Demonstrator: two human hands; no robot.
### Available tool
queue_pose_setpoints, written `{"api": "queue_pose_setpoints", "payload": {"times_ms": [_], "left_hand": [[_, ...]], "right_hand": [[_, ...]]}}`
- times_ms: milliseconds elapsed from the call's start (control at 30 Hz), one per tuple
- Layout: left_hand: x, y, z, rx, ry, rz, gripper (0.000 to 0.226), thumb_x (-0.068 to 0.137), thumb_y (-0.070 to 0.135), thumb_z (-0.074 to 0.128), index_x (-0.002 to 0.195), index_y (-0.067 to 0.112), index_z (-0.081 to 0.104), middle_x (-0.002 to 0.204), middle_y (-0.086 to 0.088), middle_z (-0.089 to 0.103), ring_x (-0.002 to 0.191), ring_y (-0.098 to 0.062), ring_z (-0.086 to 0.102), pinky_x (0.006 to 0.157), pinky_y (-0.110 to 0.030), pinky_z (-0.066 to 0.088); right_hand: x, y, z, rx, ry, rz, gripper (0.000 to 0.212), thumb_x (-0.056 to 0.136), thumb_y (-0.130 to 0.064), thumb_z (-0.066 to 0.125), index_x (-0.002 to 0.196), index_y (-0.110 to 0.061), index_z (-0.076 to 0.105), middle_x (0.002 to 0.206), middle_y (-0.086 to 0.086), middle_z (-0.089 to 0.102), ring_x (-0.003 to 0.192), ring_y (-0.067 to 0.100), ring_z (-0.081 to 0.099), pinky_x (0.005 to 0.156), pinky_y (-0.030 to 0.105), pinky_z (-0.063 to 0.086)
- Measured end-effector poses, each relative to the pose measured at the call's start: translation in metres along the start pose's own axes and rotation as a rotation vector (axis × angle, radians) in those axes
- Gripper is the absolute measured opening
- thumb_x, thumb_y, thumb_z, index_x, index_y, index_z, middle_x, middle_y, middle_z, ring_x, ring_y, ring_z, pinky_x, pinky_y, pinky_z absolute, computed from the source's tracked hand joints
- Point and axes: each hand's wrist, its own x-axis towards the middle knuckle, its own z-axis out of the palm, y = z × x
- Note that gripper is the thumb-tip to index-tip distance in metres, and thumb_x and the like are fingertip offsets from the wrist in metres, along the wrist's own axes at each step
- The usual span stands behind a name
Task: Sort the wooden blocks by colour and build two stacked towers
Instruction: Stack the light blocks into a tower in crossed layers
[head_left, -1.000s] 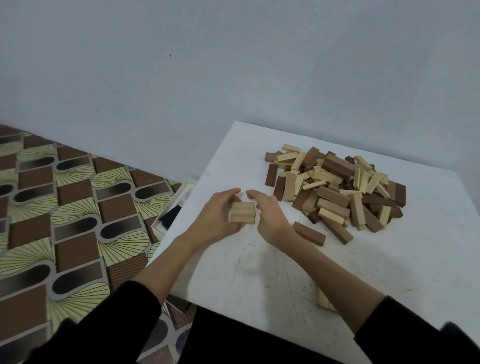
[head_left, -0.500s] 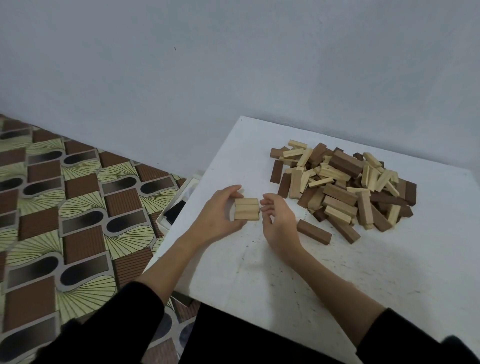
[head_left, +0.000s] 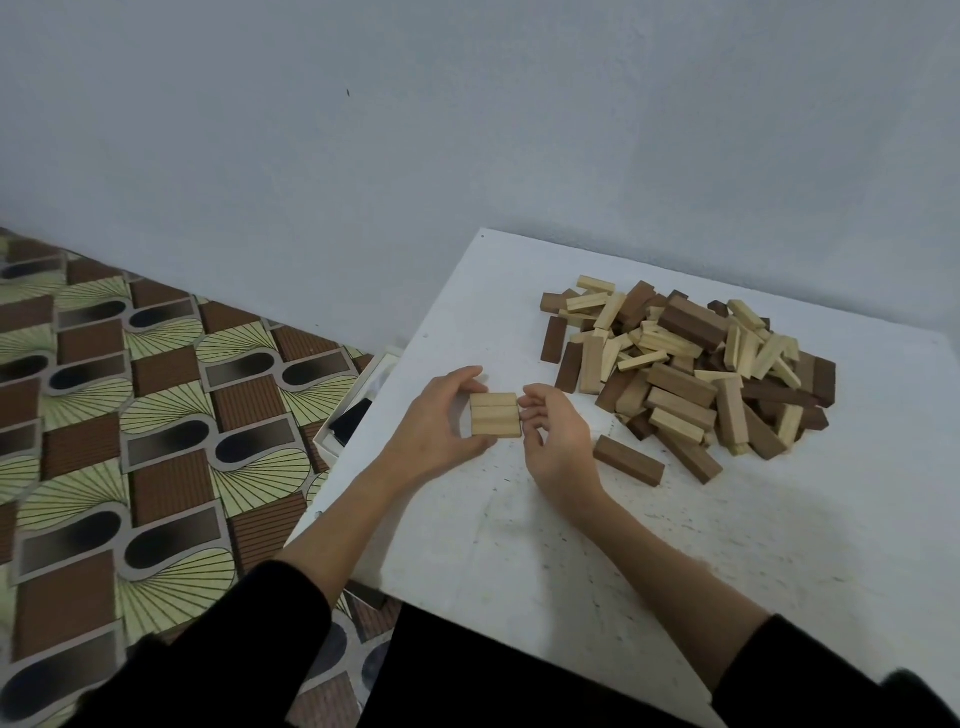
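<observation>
Squaring light base row (head_left: 496, 414) left of mixed pile (head_left: 691, 364) | left hand (head_left: 441, 426) pinches it; right hand (head_left: 553, 434) apparently relaxed, touching | risk: uneven squeeze skews blocks

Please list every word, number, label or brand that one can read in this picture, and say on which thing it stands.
None: no readable text shows on the light blocks, the mixed pile, the white table, the floor mat, the wall or the half-hidden box.

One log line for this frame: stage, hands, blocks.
stage: first light layer | left hand: grips light blocks | right hand: fingertips at row end | mixed pile: unsorted | dark tower: not started
</observation>
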Motion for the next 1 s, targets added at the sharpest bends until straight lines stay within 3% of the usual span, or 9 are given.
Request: {"api": "queue_pose_setpoints", "payload": {"times_ms": [233, 433, 600, 733, 900, 1000], "left_hand": [[0.0, 0.0, 0.0, 0.003, -0.006, 0.004, 0.075, 0.069, 0.014, 0.082, 0.135, 0.02, 0.046, 0.119, 0.011, 0.058, 0.109, 0.018, 0.041, 0.091, 0.003, 0.024], [0.0, 0.0, -0.001, -0.005, -0.015, -0.005, 0.079, 0.068, 0.016, 0.083, 0.136, 0.022, 0.044, 0.12, 0.014, 0.057, 0.115, 0.003, 0.044, 0.093, 0.001, 0.024], [-0.001, 0.001, -0.001, -0.005, -0.016, -0.011, 0.075, 0.07, 0.014, 0.08, 0.135, 0.021, 0.045, 0.119, 0.011, 0.057, 0.116, -0.001, 0.045, 0.094, -0.001, 0.026], [0.001, 0.007, -0.003, 0.009, -0.024, -0.043, 0.075, 0.069, 0.013, 0.08, 0.134, 0.019, 0.044, 0.118, 0.005, 0.056, 0.112, -0.005, 0.045, 0.088, 0.001, 0.027], [-0.001, 0.034, -0.004, -0.009, -0.006, 0.005, 0.075, 0.069, 0.018, 0.081, 0.133, 0.023, 0.042, 0.112, 0.011, 0.056, 0.106, -0.003, 0.044, 0.086, 0.001, 0.028], [-0.004, 0.057, 0.004, -0.075, -0.074, 0.118, 0.076, 0.068, 0.013, 0.082, 0.13, 0.028, 0.041, 0.111, 0.007, 0.06, 0.108, -0.01, 0.051, 0.097, -0.013, 0.035]], "right_hand": [[0.0, -0.001, -0.001, -0.005, -0.011, 0.021, 0.04, 0.079, 0.016, 0.053, 0.117, 0.004, 0.053, 0.099, 0.011, 0.057, 0.086, 0.021, 0.057, 0.083, 0.024, 0.049], [0.001, 0.001, 0.0, -0.025, -0.006, -0.012, 0.04, 0.078, 0.018, 0.054, 0.116, 0.007, 0.053, 0.098, 0.012, 0.057, 0.083, 0.019, 0.057, 0.08, 0.021, 0.049], [0.003, -0.006, -0.003, -0.007, -0.063, 0.131, 0.047, 0.082, 0.014, 0.049, 0.127, 0.001, 0.046, 0.11, 0.011, 0.054, 0.087, 0.013, 0.053, 0.08, 0.014, 0.044], [0.009, -0.011, -0.008, -0.048, -0.195, 0.206, 0.058, 0.081, 0.009, 0.052, 0.135, -0.006, 0.038, 0.124, 0.006, 0.049, 0.095, 0.012, 0.051, 0.085, 0.023, 0.046], [0.008, -0.019, -0.038, -0.123, -0.247, -0.103, 0.062, 0.079, 0.002, 0.065, 0.134, 0.005, 0.037, 0.129, 0.018, 0.045, 0.116, 0.021, 0.044, 0.095, 0.01, 0.027], [0.0, -0.026, -0.073, -0.11, -0.231, -0.088, 0.062, 0.08, -0.005, 0.068, 0.134, -0.002, 0.04, 0.127, 0.012, 0.049, 0.114, 0.015, 0.044, 0.095, 0.011, 0.031]]}}
